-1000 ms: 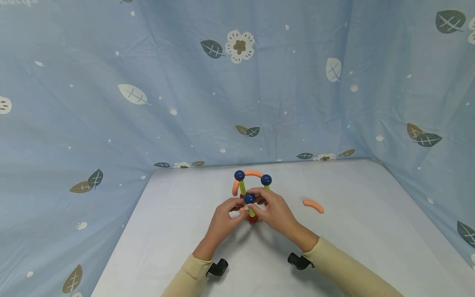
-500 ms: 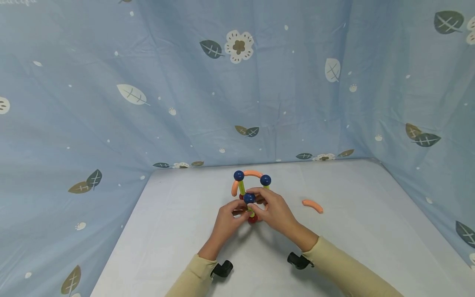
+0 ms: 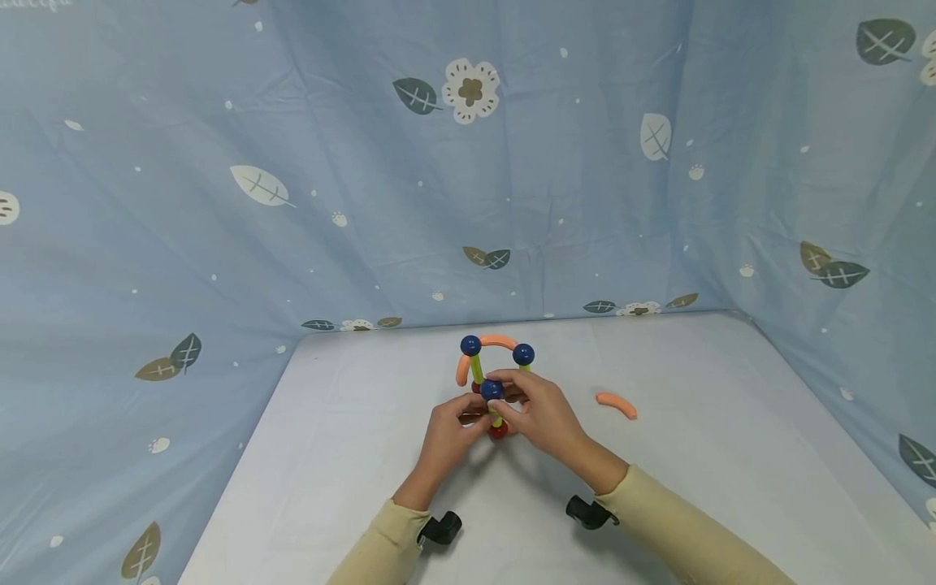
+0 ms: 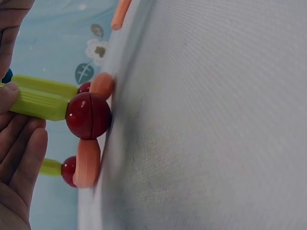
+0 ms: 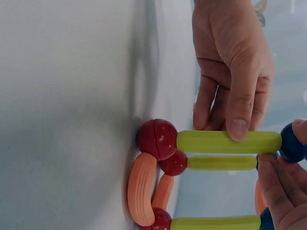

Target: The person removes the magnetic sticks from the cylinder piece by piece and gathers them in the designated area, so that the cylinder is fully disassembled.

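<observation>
A frame of green sticks, orange curved pieces, blue balls and red balls stands on the table. My left hand (image 3: 451, 435) pinches the front green stick (image 5: 216, 142), thumb on its near side, above the red ball (image 4: 88, 116). With thumb and fingers, my right hand (image 3: 544, 413) holds the blue ball (image 3: 492, 390) at that stick's top. Behind, two blue balls (image 3: 471, 346) (image 3: 523, 354) are joined by an orange curved piece (image 3: 499, 341). Another orange piece (image 3: 463, 370) hangs down from the left one. Lower orange pieces (image 5: 142, 189) link the red balls at the table.
A loose orange curved piece (image 3: 617, 405) lies on the white table (image 3: 702, 455) to the right of the frame. Blue patterned cloth (image 3: 366, 162) hangs behind and at the sides. Black wrist mounts (image 3: 441, 528) (image 3: 589, 513) show at both sleeves.
My left hand has moved slightly right and closer to the front green stick, where its thumb now lies. The right hand has stayed at the blue ball.
</observation>
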### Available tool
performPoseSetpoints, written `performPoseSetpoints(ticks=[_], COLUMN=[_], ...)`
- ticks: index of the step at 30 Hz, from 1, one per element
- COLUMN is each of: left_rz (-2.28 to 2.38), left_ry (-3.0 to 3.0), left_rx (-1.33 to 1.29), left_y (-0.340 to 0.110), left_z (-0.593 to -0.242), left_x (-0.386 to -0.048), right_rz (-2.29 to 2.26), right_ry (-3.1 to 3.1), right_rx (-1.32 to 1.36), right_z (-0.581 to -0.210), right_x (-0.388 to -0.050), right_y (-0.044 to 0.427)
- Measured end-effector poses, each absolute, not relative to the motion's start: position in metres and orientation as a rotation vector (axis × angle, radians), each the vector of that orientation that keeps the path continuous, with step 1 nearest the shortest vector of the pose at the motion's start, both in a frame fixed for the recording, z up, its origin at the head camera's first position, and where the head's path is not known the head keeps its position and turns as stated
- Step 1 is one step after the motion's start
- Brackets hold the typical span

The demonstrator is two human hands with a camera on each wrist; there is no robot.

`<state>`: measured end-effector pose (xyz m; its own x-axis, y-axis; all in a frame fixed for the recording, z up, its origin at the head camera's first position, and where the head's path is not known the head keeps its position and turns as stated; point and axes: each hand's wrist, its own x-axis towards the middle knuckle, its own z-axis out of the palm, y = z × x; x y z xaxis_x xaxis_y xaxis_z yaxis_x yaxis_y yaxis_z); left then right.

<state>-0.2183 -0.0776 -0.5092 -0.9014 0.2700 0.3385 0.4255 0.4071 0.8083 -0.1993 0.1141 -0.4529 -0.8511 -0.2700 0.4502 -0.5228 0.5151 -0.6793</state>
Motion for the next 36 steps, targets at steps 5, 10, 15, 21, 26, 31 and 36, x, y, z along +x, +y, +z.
performPoseSetpoints(ticks=[5,10,15,21,26,31,36], left_rz=[-1.518,-1.542,-1.544,-1.548,-1.546,-1.554,-1.549], left_ry=[-2.511,-2.525,-2.540,-2.543,-2.561,-2.559,-2.546], left_rx=[-0.622,-0.607,-0.595,-0.587,-0.572,-0.565,-0.579], left_y=[-0.078,-0.078,-0.077,-0.076,-0.075,-0.075,-0.075], left_z=[-0.509,-0.508,-0.507,-0.507,-0.509,-0.508,-0.507], left_x=[-0.219,-0.219,-0.218,-0.218,-0.220,-0.219,-0.219], right_rz=[1.276,1.341,1.371,1.350,1.215,1.131,1.067], right_ry=[-2.461,-2.456,-2.457,-2.509,-2.562,-2.621,-2.672], right_rx=[0.650,0.637,0.621,0.595,0.603,0.588,0.512], right_z=[-0.453,-0.455,-0.457,-0.464,-0.474,-0.482,-0.490], right_x=[-0.200,-0.201,-0.199,-0.197,-0.198,-0.202,-0.211], right_y=[0.114,0.116,0.121,0.138,0.157,0.179,0.197])
